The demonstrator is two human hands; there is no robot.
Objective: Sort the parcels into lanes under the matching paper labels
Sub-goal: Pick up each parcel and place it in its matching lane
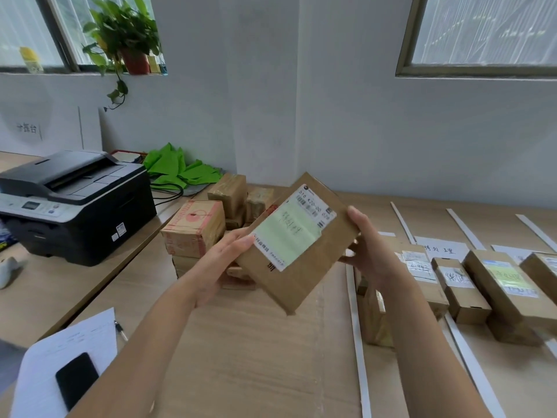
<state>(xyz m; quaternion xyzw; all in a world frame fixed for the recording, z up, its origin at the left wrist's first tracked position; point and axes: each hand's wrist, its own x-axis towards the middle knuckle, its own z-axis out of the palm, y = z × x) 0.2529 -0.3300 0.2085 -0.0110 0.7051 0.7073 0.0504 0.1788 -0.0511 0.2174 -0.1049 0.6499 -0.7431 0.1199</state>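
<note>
I hold a flat brown parcel point(297, 245) up above the table, tilted, its white shipping label with a green handwritten note facing me. My left hand point(221, 260) grips its left edge, thumb on the front. My right hand point(366, 245) grips its right edge. A pile of unsorted parcels point(196, 233) lies behind it at centre left. To the right, white strips point(357, 342) divide the table into lanes. A paper label point(441, 250) with handwriting lies at the head of one lane. Several sorted parcels point(461, 291) sit in the lanes.
A black printer point(75, 203) stands on the left desk, with green bags point(177, 170) behind it. A sheet of paper point(69, 363) with a black phone point(77, 380) and a pen lies at the near left. A potted plant point(126, 34) sits on the windowsill.
</note>
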